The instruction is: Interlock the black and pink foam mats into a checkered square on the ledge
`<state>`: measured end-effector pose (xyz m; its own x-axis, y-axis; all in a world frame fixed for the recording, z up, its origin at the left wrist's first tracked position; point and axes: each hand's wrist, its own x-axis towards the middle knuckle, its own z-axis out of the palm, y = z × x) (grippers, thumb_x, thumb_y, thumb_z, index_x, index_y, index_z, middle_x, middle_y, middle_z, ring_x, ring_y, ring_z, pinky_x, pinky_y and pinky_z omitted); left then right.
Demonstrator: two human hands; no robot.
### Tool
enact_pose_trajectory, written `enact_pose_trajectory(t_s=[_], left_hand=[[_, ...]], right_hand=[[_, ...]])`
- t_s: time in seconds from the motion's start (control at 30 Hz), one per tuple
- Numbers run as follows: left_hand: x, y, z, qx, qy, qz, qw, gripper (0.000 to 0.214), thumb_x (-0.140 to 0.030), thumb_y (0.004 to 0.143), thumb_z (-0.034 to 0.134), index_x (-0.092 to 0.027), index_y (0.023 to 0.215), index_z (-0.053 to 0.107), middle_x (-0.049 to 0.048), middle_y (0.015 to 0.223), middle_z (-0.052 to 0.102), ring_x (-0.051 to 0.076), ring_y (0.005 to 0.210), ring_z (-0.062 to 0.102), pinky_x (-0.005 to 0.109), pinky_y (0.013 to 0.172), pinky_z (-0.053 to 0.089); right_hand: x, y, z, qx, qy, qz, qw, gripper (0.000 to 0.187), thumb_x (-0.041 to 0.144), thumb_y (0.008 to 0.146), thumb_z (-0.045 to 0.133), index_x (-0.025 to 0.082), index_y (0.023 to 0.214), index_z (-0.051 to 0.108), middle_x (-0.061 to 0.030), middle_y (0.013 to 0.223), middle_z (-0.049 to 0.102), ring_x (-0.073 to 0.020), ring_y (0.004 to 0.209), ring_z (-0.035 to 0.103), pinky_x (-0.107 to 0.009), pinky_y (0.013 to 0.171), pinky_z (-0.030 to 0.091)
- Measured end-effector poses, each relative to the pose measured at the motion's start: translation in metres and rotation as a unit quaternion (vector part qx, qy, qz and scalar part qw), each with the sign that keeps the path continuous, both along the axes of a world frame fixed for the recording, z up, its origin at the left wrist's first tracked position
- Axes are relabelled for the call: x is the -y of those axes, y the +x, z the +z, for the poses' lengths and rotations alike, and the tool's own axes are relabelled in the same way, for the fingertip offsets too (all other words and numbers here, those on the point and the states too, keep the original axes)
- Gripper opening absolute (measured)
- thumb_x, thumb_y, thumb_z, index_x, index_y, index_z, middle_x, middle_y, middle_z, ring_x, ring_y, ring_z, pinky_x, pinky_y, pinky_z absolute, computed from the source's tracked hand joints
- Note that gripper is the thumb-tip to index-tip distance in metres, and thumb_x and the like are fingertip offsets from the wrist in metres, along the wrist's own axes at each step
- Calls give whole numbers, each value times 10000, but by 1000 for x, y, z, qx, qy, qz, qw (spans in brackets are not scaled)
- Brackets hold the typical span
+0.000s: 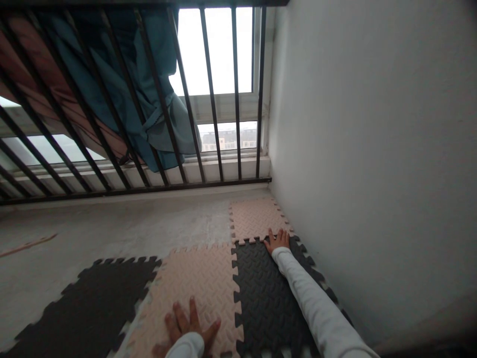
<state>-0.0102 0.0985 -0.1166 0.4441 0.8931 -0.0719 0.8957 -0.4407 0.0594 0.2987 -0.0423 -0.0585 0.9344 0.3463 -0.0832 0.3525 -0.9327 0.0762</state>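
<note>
Interlocking foam floor mats lie on the concrete floor by the wall. My right hand [277, 241] presses flat, fingers spread, on the seam where a black mat [261, 288] meets a small pink mat [255, 219] in the corner. My left hand [188, 325] rests flat with fingers apart on a larger pink mat [194, 281] near the bottom of view. Another black mat [97, 303] joins that pink mat on the left. Both arms wear white sleeves. Neither hand holds anything.
A white wall [372, 149] runs along the right, right beside the mats. A black barred railing [149, 124] stands at the far floor edge before a window, with blue cloth [149, 89] hanging behind it. Bare concrete floor [112, 228] lies left of the mats.
</note>
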Motion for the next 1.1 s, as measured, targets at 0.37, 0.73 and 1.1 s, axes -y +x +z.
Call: enact_pose_trajectory(t_s=[0.37,0.73,1.1], left_hand=[[4,4,12,-109,9,22,994,964,-742,521,418,-229,1320,249,147,1422,150,389,1276,96,597,999,36],[13,9,48,-154,-65,22,986,953,-727,562,406,-242,1339,143,143,1437,66,384,1283,25,601,987,-6],[18,8,42,-111,-19,30,993,851,-640,599,466,-256,1320,226,134,1431,131,383,1282,52,647,949,-4]], right_hand=[[2,6,16,-83,-6,60,995,659,510,814,188,126,1349,144,-99,1437,122,-190,1308,68,-392,1045,88],[-20,-37,24,-58,16,150,987,704,520,814,152,45,1334,152,-118,1427,124,-194,1308,72,-389,1058,22],[-43,-45,34,-49,48,197,978,689,539,806,105,103,1317,260,-115,1405,223,-208,1289,179,-414,1051,68]])
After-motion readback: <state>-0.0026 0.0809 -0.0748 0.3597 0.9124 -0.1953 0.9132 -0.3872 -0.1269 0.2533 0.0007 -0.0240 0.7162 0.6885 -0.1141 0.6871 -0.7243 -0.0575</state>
